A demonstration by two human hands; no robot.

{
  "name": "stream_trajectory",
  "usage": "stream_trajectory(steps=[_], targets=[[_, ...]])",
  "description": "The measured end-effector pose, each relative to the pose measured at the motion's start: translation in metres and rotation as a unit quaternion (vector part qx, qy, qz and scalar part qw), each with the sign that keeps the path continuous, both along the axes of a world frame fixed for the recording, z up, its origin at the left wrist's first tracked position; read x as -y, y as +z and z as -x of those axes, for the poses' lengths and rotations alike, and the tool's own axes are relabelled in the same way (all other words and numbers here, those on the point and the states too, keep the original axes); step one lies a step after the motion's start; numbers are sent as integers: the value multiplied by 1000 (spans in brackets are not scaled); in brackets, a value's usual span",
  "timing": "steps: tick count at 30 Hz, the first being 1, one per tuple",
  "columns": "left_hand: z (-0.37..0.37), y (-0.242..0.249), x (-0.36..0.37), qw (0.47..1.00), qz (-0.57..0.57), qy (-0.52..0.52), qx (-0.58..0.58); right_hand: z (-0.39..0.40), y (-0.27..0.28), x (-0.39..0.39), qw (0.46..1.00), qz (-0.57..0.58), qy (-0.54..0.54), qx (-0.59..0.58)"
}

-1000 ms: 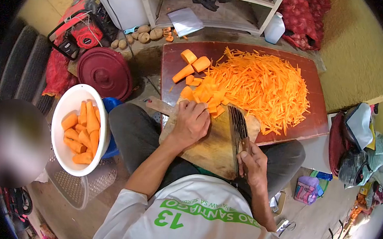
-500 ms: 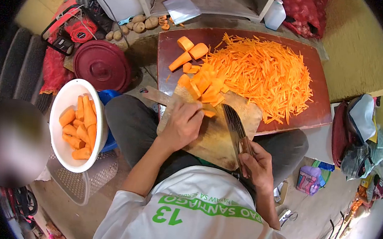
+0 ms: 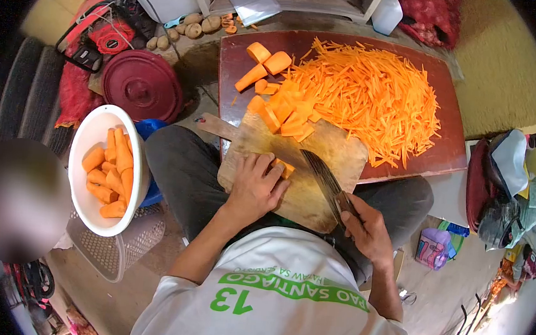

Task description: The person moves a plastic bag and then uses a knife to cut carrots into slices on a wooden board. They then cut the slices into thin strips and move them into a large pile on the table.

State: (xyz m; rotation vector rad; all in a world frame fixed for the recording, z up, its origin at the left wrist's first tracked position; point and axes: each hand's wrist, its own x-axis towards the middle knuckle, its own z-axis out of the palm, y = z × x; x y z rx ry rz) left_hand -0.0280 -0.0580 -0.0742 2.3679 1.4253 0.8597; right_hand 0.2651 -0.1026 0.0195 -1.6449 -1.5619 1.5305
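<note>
My left hand (image 3: 256, 188) lies closed over a carrot piece (image 3: 285, 167) on the wooden cutting board (image 3: 316, 199), its fingertips pressing the piece down. My right hand (image 3: 366, 228) grips the handle of a knife (image 3: 322, 179), whose dark blade rests over the board, a little right of the carrot piece and apart from it. Carrot slices (image 3: 283, 113) are bunched at the board's far edge. Behind them a large heap of carrot strips (image 3: 364, 99) covers much of the dark red tabletop (image 3: 419, 160). Several thick carrot chunks (image 3: 250, 77) sit at its left.
On the left stands a white basin (image 3: 77, 184) of peeled carrots (image 3: 115, 168), above a grey perforated basket (image 3: 101, 249). A dark red lid (image 3: 142, 86) is beyond it. Potatoes (image 3: 194, 30) lie near the shelf. Bags (image 3: 510, 168) are at the right.
My left hand has drawn back from the slices toward me and now holds down a carrot piece on the board. The knife has tilted, and my right hand has shifted slightly right.
</note>
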Motion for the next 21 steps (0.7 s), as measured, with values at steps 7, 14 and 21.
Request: stream_trajectory(steps=[7,14,21], targets=[[5,1,2,1000,8,-18,-4,12,-8,1,992,-117,54,-12],[-1,-3,2,999,14,2,34,16,-3,-3,987,-128,94,8],[6,-2,3,999,5,-20,43,9,-12,5,983,-160,82,25]])
